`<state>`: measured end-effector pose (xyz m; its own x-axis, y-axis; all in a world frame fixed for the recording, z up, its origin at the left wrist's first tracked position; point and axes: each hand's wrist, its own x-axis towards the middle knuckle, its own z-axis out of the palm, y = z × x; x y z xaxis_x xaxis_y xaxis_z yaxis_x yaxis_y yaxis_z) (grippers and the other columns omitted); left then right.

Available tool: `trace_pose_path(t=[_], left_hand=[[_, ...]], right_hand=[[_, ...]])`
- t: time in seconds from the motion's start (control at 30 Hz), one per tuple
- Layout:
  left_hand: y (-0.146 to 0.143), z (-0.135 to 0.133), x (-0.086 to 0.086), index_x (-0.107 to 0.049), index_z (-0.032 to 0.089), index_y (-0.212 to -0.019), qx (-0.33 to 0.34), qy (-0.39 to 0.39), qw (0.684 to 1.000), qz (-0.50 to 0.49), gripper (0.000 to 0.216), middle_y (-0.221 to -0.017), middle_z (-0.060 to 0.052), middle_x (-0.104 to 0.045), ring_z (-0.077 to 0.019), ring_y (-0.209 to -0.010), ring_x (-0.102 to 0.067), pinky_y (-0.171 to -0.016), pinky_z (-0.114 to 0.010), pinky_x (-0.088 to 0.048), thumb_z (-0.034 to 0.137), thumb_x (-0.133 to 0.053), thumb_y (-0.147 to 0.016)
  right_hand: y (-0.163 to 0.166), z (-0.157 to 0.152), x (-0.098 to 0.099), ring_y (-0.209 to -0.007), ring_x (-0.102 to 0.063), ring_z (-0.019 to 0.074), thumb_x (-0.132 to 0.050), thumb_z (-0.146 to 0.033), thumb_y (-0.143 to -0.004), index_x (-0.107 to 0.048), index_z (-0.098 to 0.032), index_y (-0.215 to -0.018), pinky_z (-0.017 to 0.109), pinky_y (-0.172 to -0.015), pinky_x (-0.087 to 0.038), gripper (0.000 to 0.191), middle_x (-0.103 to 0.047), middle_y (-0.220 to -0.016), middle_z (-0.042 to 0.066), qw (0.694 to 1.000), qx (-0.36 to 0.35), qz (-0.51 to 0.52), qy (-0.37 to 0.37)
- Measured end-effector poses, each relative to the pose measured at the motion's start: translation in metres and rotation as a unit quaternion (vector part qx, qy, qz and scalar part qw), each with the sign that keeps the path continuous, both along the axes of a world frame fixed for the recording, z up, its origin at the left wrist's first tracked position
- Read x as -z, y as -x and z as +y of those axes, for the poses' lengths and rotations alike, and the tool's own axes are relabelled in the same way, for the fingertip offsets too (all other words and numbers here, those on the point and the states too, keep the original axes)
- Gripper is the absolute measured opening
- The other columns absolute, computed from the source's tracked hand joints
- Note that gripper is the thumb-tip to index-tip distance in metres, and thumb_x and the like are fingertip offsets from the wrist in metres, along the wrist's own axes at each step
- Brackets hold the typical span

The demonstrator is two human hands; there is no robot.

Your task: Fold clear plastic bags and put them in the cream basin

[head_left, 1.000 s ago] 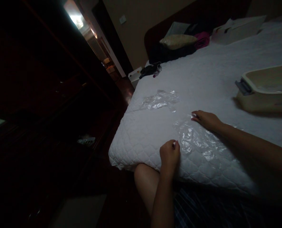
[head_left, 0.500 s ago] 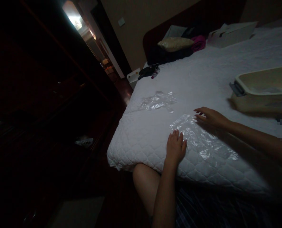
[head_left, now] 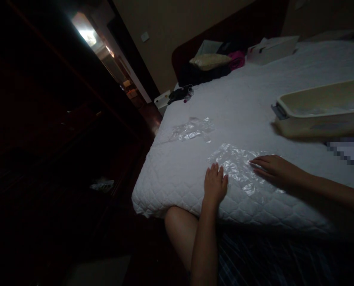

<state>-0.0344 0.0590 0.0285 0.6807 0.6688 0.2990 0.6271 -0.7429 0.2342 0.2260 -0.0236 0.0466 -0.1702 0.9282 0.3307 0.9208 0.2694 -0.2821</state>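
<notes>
A crinkled clear plastic bag (head_left: 239, 167) lies spread on the white quilted bed (head_left: 177, 174). My left hand (head_left: 215, 184) rests flat at the bag's near left edge, its fingers stretched out. Over the right part of the bag is my right hand (head_left: 276, 169), fingers extended and pointing left; whether it touches the plastic I cannot tell. Both hands are open and hold nothing. Farther back on the bed lies a second clear plastic bag (head_left: 191, 129), apart from both hands.
A cream storage bin (head_left: 322, 125) with a grey latch stands on the bed at right. At the back are a white box (head_left: 272, 51), a beige pillow (head_left: 209, 61), a rolled magenta cloth (head_left: 236, 59) and dark items. The bed's left edge drops to a dark floor.
My right hand has moved right and nearer across the bag. My left hand stays at the bag's edge. The view has shifted slightly.
</notes>
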Motion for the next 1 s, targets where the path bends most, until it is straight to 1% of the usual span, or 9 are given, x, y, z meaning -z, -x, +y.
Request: trace_pose_path(t=[0.27, 0.43, 0.5, 0.57, 0.67, 0.8, 0.9, 0.97, 1.0], left_hand=[[0.001, 0.0, 0.001, -0.045, 0.014, -0.135, 0.002, -0.005, 1.0, 0.008, 0.044, -0.148, -0.013, -0.04, -0.0237, -0.142, -0.029, -0.116, -0.047, -0.029, 0.035, -0.035, -0.098], [0.001, 0.0, 0.001, -0.045, 0.015, -0.135, 0.003, -0.005, 1.0, 0.006, 0.044, -0.148, -0.012, -0.04, -0.0235, -0.142, -0.03, -0.116, -0.048, -0.029, 0.035, -0.036, -0.098], [0.001, 0.0, 0.001, -0.045, 0.016, -0.135, 0.001, 0.0, 1.0, 0.008, 0.043, -0.148, -0.012, -0.04, -0.0236, -0.142, -0.03, -0.116, -0.048, -0.029, 0.035, -0.036, -0.098], [0.0, 0.0, 0.001, -0.045, 0.016, -0.135, -0.001, 0.003, 1.0, 0.01, 0.043, -0.148, -0.011, -0.04, -0.0239, -0.142, -0.03, -0.116, -0.048, -0.029, 0.035, -0.036, -0.098], [0.0, 0.001, 0.0, -0.046, 0.015, -0.135, 0.002, 0.001, 1.0, 0.009, 0.043, -0.148, -0.012, -0.041, -0.024, -0.142, -0.03, -0.115, -0.049, -0.03, 0.035, -0.037, -0.098], [0.001, 0.001, 0.001, -0.046, 0.014, -0.135, 0.003, -0.004, 1.0, 0.008, 0.044, -0.148, -0.013, -0.041, -0.0243, -0.142, -0.03, -0.116, -0.048, -0.029, 0.034, -0.036, -0.098], [0.001, 0.0, 0.001, -0.045, 0.014, -0.135, 0.001, -0.005, 1.0, 0.011, 0.044, -0.148, -0.013, -0.04, -0.0243, -0.142, -0.029, -0.116, -0.047, -0.029, 0.035, -0.036, -0.098], [0.001, 0.0, 0.001, -0.045, 0.015, -0.136, 0.0, -0.004, 1.0, 0.014, 0.044, -0.149, -0.012, -0.04, -0.0242, -0.142, -0.029, -0.116, -0.047, -0.029, 0.035, -0.036, -0.098], [0.001, 0.0, 0.001, -0.045, 0.015, -0.136, 0.0, -0.003, 1.0, 0.015, 0.044, -0.149, -0.012, -0.039, -0.0241, -0.142, -0.029, -0.116, -0.047, -0.029, 0.035, -0.036, -0.098]], right_hand=[[-0.009, -0.015, -0.002, -0.089, -0.062, 0.0247, -0.042, -0.03, -0.092, -0.065, -0.02, -0.111, 0.042, -0.081, -0.049, 0.032, -0.068, -0.096, 0.013, 1.0, 0.016, 0.008, -0.012], [-0.022, -0.028, 0.001, -0.097, -0.063, 0.0268, -0.044, -0.03, -0.087, -0.063, -0.021, -0.114, 0.043, -0.087, -0.049, 0.034, -0.068, -0.104, 0.013, 0.997, 0.041, 0.064, 0.001], [-0.027, -0.032, 0.002, -0.094, -0.064, 0.0268, -0.044, -0.03, -0.084, -0.065, -0.023, -0.108, 0.042, -0.084, -0.051, 0.033, -0.069, -0.1, 0.013, 0.995, 0.054, 0.085, 0.025], [-0.034, -0.036, 0.005, -0.089, -0.065, 0.0268, -0.044, -0.03, -0.081, -0.068, -0.024, -0.096, 0.042, -0.081, -0.052, 0.029, -0.07, -0.093, 0.012, 0.993, 0.061, 0.086, 0.047], [-0.048, -0.041, 0.012, -0.091, -0.065, 0.0277, -0.045, -0.029, -0.078, -0.069, -0.026, -0.084, 0.045, -0.086, -0.05, 0.024, -0.071, -0.092, 0.011, 0.995, 0.068, 0.069, 0.031], [-0.062, -0.046, 0.014, -0.094, -0.065, 0.0276, -0.046, -0.023, -0.073, -0.07, -0.027, -0.08, 0.046, -0.092, -0.047, 0.025, -0.072, -0.094, 0.009, 0.997, 0.067, 0.039, 0.017], [-0.058, -0.046, 0.005, -0.093, -0.065, 0.0283, -0.043, -0.028, -0.079, -0.069, -0.023, -0.087, 0.046, -0.089, -0.05, 0.029, -0.071, -0.097, 0.012, 0.994, 0.098, 0.045, 0.011], [-0.047, -0.042, -0.001, -0.1, -0.064, 0.0286, -0.039, -0.034, -0.085, -0.067, -0.02, -0.101, 0.045, -0.091, -0.05, 0.036, -0.068, -0.107, 0.014, 0.992, 0.116, 0.056, 0.005], [-0.04, -0.039, -0.001, -0.106, -0.062, 0.0288, -0.037, -0.036, -0.087, -0.065, -0.019, -0.109, 0.045, -0.095, -0.048, 0.039, -0.066, -0.114, 0.015, 0.991, 0.119, 0.055, 0.001]])
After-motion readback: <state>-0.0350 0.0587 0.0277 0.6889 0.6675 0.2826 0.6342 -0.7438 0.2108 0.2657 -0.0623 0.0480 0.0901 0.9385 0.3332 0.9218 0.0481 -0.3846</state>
